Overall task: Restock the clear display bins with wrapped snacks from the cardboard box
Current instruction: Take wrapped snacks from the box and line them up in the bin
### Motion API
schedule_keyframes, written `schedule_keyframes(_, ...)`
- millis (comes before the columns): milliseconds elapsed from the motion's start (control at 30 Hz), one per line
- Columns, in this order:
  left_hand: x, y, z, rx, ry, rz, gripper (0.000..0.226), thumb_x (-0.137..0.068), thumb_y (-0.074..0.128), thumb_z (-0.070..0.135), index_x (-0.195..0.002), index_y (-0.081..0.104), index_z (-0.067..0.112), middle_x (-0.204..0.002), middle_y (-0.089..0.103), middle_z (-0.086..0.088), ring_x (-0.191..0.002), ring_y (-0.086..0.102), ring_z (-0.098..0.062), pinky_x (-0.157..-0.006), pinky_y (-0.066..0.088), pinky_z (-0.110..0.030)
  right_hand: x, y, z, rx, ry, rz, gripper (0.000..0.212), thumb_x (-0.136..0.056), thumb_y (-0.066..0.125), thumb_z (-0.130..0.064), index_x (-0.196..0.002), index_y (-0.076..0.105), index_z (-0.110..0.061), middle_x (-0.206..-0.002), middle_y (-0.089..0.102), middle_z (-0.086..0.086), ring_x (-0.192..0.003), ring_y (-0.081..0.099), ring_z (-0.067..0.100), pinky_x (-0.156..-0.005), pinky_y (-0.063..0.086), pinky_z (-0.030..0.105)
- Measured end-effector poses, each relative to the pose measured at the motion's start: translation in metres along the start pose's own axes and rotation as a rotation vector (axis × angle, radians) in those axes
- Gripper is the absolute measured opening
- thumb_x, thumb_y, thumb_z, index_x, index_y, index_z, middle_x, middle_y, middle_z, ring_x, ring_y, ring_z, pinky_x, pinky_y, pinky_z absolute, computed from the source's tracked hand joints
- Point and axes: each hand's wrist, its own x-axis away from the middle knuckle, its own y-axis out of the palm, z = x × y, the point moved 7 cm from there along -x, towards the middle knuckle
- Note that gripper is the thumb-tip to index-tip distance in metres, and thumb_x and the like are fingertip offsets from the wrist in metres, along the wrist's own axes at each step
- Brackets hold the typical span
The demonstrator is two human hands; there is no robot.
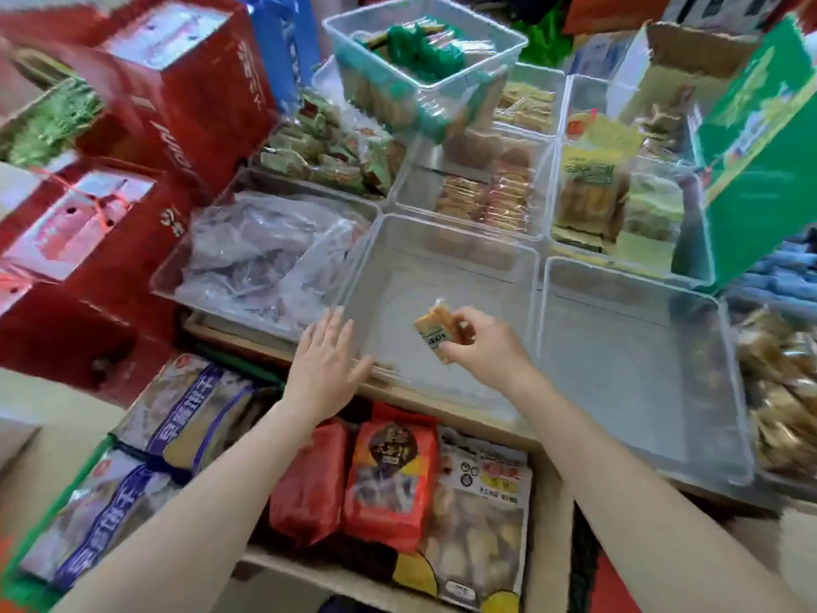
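Right hand: the right hand (479, 342) is pinching a small wrapped snack (435, 331) between thumb and curled fingers (460, 323), holding it over the front middle bin.
Wrapped snack: tan, with a green-and-white label, tilting in the air above the bin floor and touching nothing but the hand.
Left hand: the left hand (325, 367) is hovering flat with its fingers straight and slightly spread, at the front left corner of the same bin, holding nothing.
Front middle bin: this clear bin (389, 263) is sitting with only a few crumbs in its near corner.
Neighbouring bins: a clear bin to the right (641, 356) is showing a bare floor; the one to the left (265, 254) is holding crumpled clear plastic.
Back bins: these are holding rows of packed biscuits (486, 196), with one loose bin (424, 59) sitting tilted on top.
Shelf below: bagged snacks, among them a red bag (391, 475), are lying just under the forearms.
Green box: a green box (751, 148) is standing at the right, behind the bins.
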Motion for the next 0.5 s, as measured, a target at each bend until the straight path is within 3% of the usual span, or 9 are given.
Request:
schedule_keyframes(67, 0.005, 0.009, -0.012, 0.012, 0.038, 0.033, 0.085, -0.093, 0.006, 0.067, -0.159, 0.016, 0.013, -0.168, -0.007, -0.004, -0.154, -0.017, -0.016, -0.122, -0.016, -0.033, -0.028, 0.030, -0.010, 0.059, 0.026, -0.027, 0.025, -0.085, 0.068, -0.029, -0.109, 0.064, -0.026, -0.094, 0.068, -0.003, -0.088, 0.063, 0.021, -0.072, 0.050, 0.031)
schedule_keyframes(133, 0.008, 0.013, -0.017, 0.041, 0.057, 0.070, 0.080, -0.098, 0.010, 0.065, -0.159, 0.015, 0.013, -0.167, -0.008, -0.003, -0.152, -0.021, -0.013, -0.120, -0.021, -0.030, -0.053, 0.060, -0.014, 0.142, 0.055, -0.074, 0.027, -0.087, 0.065, -0.026, -0.114, 0.064, -0.025, -0.101, 0.068, -0.001, -0.093, 0.061, 0.024, -0.067, 0.043, 0.027)
schedule_keyframes(367, 0.005, 0.024, -0.020, 0.048, 0.085, 0.140, 0.074, -0.102, 0.025, 0.059, -0.157, 0.029, 0.009, -0.168, 0.009, -0.009, -0.156, 0.000, -0.019, -0.125, -0.006, -0.038, -0.092, 0.141, -0.012, 0.293, 0.108, -0.326, 0.038, -0.095, 0.060, -0.025, -0.132, 0.062, -0.025, -0.132, 0.064, 0.004, -0.121, 0.058, 0.025, -0.096, 0.046, 0.031)
schedule_keyframes(500, 0.006, 0.024, -0.019, 0.051, 0.084, 0.162, 0.074, -0.102, 0.024, 0.058, -0.156, 0.031, 0.008, -0.167, 0.010, -0.010, -0.156, 0.006, -0.023, -0.125, 0.001, -0.042, -0.100, 0.150, -0.002, 0.255, 0.181, -0.285, 0.029, -0.098, 0.057, -0.026, -0.125, 0.065, -0.024, -0.123, 0.067, 0.006, -0.112, 0.062, 0.025, -0.089, 0.046, 0.030)
